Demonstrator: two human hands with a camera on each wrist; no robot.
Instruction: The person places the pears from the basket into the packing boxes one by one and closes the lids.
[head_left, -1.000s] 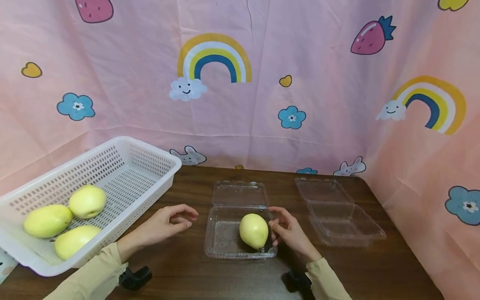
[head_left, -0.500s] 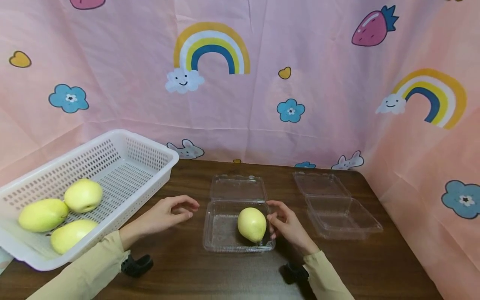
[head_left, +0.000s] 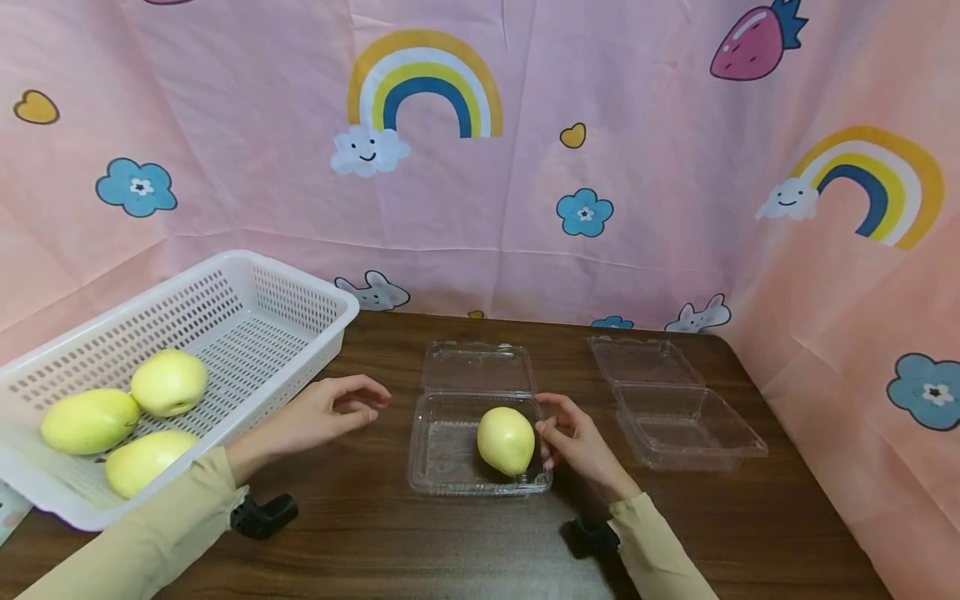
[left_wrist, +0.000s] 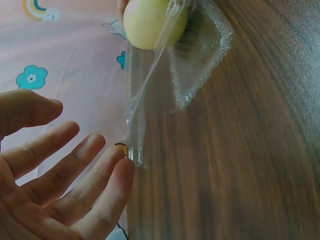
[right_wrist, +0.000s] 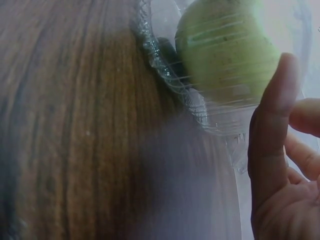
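A yellow-green pear [head_left: 506, 442] lies in the right half of a clear plastic clamshell box [head_left: 442, 485], whose lid [head_left: 477, 368] is folded back. My right hand [head_left: 581, 446] is at the box's right wall, thumb and index finger right at the rim beside the pear. In the right wrist view the thumb [right_wrist: 272, 135] is straight, close to the ribbed wall. My left hand [head_left: 315, 417] hovers left of the box, holding nothing, its fingers [left_wrist: 92, 190] spread and relaxed in the left wrist view.
On the left stands a white perforated basket [head_left: 330, 337] with a few more pears [head_left: 168, 382] in its near end. A second clear clamshell box [head_left: 690, 421] sits to the right with its lid raised. A patterned pink cloth [head_left: 465, 208] walls off the dark wooden table [head_left: 420, 546].
The head view has tipped slightly downward. My left hand has drawn back a little to the left, away from the box. The right hand, box and pear have stayed in place.
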